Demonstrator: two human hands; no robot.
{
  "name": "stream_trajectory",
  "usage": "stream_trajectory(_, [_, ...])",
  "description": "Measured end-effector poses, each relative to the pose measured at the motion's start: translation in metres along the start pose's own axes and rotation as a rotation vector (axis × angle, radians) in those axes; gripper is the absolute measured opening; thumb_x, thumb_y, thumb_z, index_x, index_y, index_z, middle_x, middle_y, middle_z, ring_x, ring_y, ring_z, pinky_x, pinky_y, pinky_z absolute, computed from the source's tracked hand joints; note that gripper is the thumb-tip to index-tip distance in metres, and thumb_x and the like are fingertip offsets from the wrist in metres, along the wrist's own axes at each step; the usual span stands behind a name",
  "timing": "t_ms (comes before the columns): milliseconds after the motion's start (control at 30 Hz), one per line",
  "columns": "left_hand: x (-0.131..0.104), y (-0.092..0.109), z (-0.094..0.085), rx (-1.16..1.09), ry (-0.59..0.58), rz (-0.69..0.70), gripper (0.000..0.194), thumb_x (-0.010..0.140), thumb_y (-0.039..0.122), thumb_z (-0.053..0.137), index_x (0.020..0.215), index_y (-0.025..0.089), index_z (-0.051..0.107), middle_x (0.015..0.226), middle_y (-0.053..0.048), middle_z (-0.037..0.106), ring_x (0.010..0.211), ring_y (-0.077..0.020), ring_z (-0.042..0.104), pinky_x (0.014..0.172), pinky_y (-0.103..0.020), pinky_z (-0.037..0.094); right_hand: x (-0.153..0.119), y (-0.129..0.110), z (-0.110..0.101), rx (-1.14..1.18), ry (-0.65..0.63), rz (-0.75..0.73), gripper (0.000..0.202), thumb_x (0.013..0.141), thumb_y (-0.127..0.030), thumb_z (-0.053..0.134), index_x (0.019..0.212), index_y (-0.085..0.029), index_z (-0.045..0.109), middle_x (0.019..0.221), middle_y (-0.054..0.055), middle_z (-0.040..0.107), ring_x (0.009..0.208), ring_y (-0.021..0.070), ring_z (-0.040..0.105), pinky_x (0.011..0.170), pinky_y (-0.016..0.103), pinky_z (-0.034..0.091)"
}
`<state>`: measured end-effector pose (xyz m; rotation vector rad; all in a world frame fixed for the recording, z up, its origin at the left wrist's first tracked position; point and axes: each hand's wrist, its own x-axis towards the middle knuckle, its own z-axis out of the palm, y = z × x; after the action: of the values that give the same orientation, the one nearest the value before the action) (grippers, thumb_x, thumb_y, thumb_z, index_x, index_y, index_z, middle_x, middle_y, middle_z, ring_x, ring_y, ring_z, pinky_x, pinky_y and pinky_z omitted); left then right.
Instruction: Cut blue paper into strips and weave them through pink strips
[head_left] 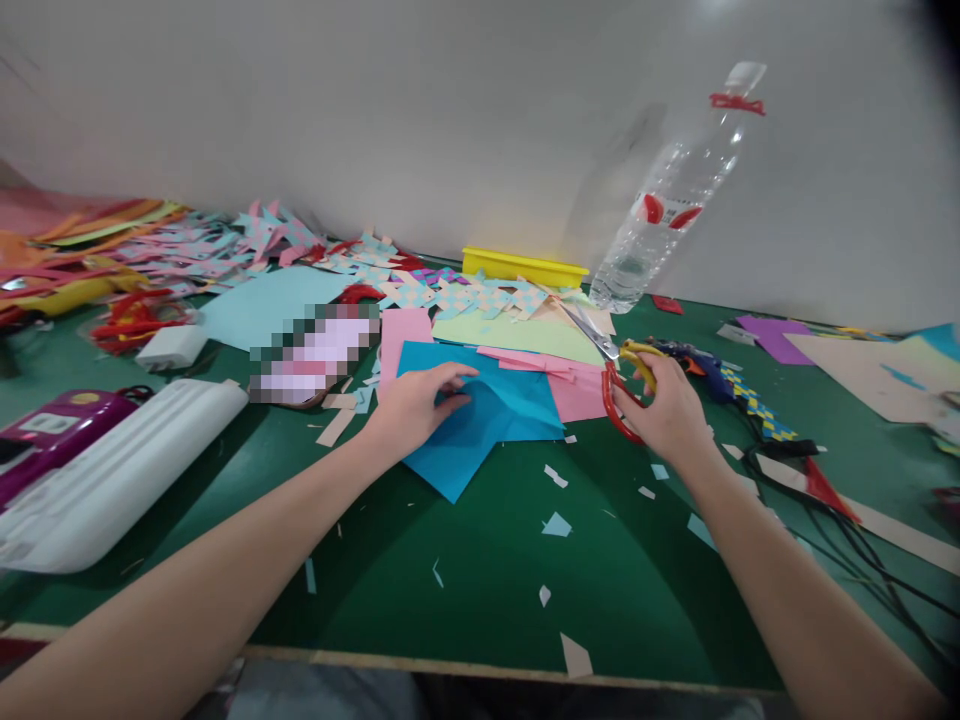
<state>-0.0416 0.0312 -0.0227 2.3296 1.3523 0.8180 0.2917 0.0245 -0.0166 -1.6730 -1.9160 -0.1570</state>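
Note:
My left hand [416, 405] is over blue paper [457, 455], its thumb and forefinger apart with blue showing between them. Whether its fingertips touch the sheet is hard to tell. In my right hand [671, 405] are scissors [626, 405] with one red and one yellow handle loop. Their metal blades point up and left over pale green paper [517, 335]. Pink strips [529, 362] lie on the blue paper, and more pink paper [581, 390] shows from beneath its right side.
A tilted-looking water bottle [667, 210] stands by the wall, right of a yellow strip-shaped holder [525, 267]. To the left are a phone [319, 355], a long white case [127, 470] and a purple device [64, 430]. Paper scraps [557, 525] dot the green table; black cables [847, 540] lie right.

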Motion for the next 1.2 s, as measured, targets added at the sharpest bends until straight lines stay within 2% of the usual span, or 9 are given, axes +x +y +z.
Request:
stream_trajectory(100, [0.001, -0.001, 0.0, -0.014, 0.006, -0.074, 0.028, 0.089, 0.03, 0.051, 0.116, 0.023, 0.056, 0.101, -0.006, 0.069, 0.093, -0.0226, 0.066, 0.08, -0.039, 0.054, 0.001, 0.001, -0.005, -0.017, -0.073, -0.082, 0.054, 0.078, -0.044, 0.059, 0.123, -0.018, 0.046, 0.114, 0.016, 0.056, 0.096, 0.0315, 0.057, 0.075, 0.043, 0.045])
stream_trajectory(233, [0.002, 0.0, -0.003, -0.021, -0.003, -0.096, 0.031, 0.09, 0.025, 0.048, 0.12, 0.02, 0.053, 0.107, -0.007, 0.067, 0.096, -0.0224, 0.065, 0.084, -0.04, 0.053, 0.004, 0.008, -0.018, -0.054, -0.212, -0.231, 0.055, 0.077, -0.046, 0.059, 0.123, -0.02, 0.047, 0.121, 0.015, 0.056, 0.114, 0.0352, 0.05, 0.089, 0.048, 0.039])
stream_trajectory(433, [0.004, -0.005, -0.008, -0.135, -0.009, -0.086, 0.039, 0.09, 0.029, 0.05, 0.128, 0.023, 0.049, 0.108, -0.006, 0.063, 0.096, -0.0215, 0.063, 0.088, -0.04, 0.051, 0.006, 0.015, -0.029, -0.028, -0.365, -0.326, 0.05, 0.075, -0.046, 0.062, 0.118, -0.023, 0.052, 0.119, 0.012, 0.058, 0.116, 0.0342, 0.05, 0.094, 0.05, 0.035])
stream_trajectory(533, [0.004, -0.006, -0.011, -0.165, -0.041, -0.055, 0.041, 0.09, 0.03, 0.05, 0.131, 0.026, 0.047, 0.107, -0.005, 0.062, 0.098, -0.0206, 0.062, 0.091, -0.039, 0.049, 0.004, 0.007, -0.029, 0.046, -0.479, -0.361, 0.049, 0.075, -0.043, 0.063, 0.119, -0.024, 0.052, 0.12, 0.01, 0.058, 0.116, 0.0329, 0.05, 0.096, 0.049, 0.035])
stream_trajectory(667, [0.001, -0.005, -0.015, -0.139, -0.152, -0.03, 0.051, 0.089, 0.028, 0.05, 0.138, 0.032, 0.037, 0.109, -0.003, 0.062, 0.104, -0.0202, 0.06, 0.093, -0.038, 0.047, -0.002, -0.01, -0.028, 0.16, -0.582, -0.397, 0.05, 0.075, -0.04, 0.064, 0.122, -0.027, 0.05, 0.125, 0.007, 0.056, 0.12, 0.03, 0.048, 0.1, 0.048, 0.034])
stream_trajectory(767, [0.0, -0.002, -0.015, -0.095, -0.21, -0.044, 0.052, 0.09, 0.028, 0.047, 0.14, 0.033, 0.034, 0.111, -0.003, 0.061, 0.106, -0.0205, 0.059, 0.092, -0.038, 0.047, -0.007, -0.021, -0.027, 0.18, -0.624, -0.408, 0.051, 0.075, -0.04, 0.065, 0.122, -0.029, 0.051, 0.13, 0.005, 0.053, 0.124, 0.0297, 0.045, 0.103, 0.049, 0.032])
stream_trajectory(933, [0.0, 0.003, -0.014, -0.047, -0.244, 0.002, 0.051, 0.091, 0.026, 0.043, 0.141, 0.028, 0.032, 0.111, -0.005, 0.062, 0.104, -0.0207, 0.059, 0.089, -0.035, 0.047, -0.011, -0.034, -0.027, 0.214, -0.663, -0.443, 0.049, 0.073, -0.036, 0.066, 0.12, -0.028, 0.054, 0.13, 0.004, 0.054, 0.125, 0.0285, 0.043, 0.105, 0.047, 0.034])
stream_trajectory(1200, [0.0, 0.004, -0.009, 0.067, -0.184, 0.068, 0.047, 0.094, 0.021, 0.038, 0.14, 0.027, 0.031, 0.112, -0.003, 0.062, 0.106, -0.0199, 0.056, 0.092, -0.036, 0.044, -0.019, -0.054, -0.028, 0.239, -0.688, -0.409, 0.056, 0.074, -0.044, 0.066, 0.124, -0.025, 0.05, 0.128, 0.009, 0.053, 0.123, 0.0301, 0.044, 0.101, 0.047, 0.04])
